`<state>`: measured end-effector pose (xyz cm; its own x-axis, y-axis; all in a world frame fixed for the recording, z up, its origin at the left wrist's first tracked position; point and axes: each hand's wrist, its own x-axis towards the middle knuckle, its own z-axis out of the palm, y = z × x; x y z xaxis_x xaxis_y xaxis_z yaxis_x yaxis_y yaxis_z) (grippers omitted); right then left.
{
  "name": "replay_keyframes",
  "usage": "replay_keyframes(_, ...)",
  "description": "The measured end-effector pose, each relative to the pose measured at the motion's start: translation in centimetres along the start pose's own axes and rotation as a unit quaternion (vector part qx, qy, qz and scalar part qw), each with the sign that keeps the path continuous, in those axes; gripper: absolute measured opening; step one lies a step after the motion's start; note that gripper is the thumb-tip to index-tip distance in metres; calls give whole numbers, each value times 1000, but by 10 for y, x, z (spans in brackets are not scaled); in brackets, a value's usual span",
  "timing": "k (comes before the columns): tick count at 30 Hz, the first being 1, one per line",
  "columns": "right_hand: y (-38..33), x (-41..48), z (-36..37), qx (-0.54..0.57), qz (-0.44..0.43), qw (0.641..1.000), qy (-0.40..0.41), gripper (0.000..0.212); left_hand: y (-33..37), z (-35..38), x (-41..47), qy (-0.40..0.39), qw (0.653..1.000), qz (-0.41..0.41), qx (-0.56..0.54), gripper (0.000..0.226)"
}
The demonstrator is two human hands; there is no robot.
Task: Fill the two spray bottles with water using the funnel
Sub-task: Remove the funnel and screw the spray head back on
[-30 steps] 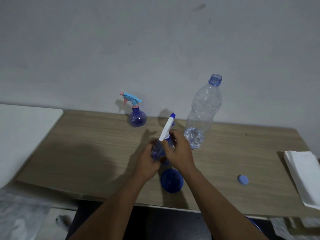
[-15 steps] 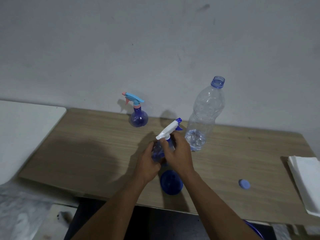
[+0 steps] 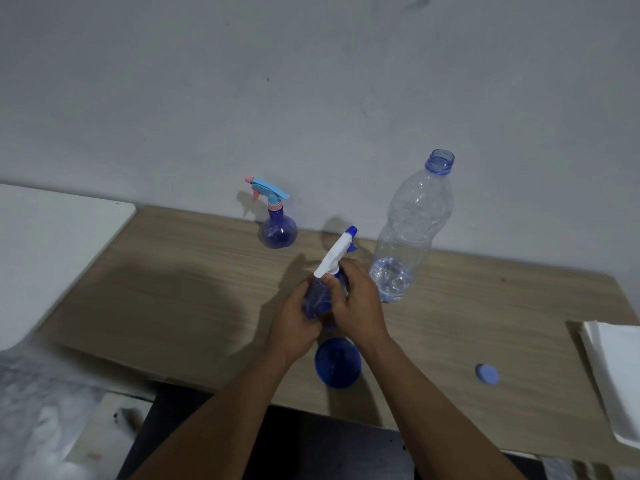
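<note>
At the table's middle, my left hand (image 3: 294,323) grips the body of a blue spray bottle (image 3: 318,299). My right hand (image 3: 356,303) is closed around the collar of its white trigger head (image 3: 337,252), which points up and away. A second blue spray bottle (image 3: 278,230) with a light-blue and pink trigger stands at the back by the wall. The blue funnel (image 3: 337,362) lies on the table just below my hands. An uncapped clear water bottle (image 3: 408,230) stands to the right with a little water at its bottom.
A blue bottle cap (image 3: 486,374) lies on the wooden table (image 3: 173,289) at the front right. Folded white paper (image 3: 616,375) rests at the right edge. A white surface (image 3: 52,251) adjoins the table on the left. The wall runs close behind.
The white trigger head has turned between frames under my right hand, from steep to flatter to steep again. The bottle stays in my left hand in the same spot.
</note>
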<state>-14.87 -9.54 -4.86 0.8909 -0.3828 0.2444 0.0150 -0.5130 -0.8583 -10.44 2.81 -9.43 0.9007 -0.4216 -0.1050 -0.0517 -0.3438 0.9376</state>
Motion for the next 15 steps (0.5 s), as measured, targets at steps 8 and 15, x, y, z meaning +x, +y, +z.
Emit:
replay_keyframes(8, -11, -6, 1, 152, 104, 983, 27, 70, 4, 1, -3, 25, 998, -40, 34, 54)
replay_keyframes(15, -14, 23, 10, 81, 97, 991, -39, 65, 19, -2, -10, 78, 991, -33, 103, 66)
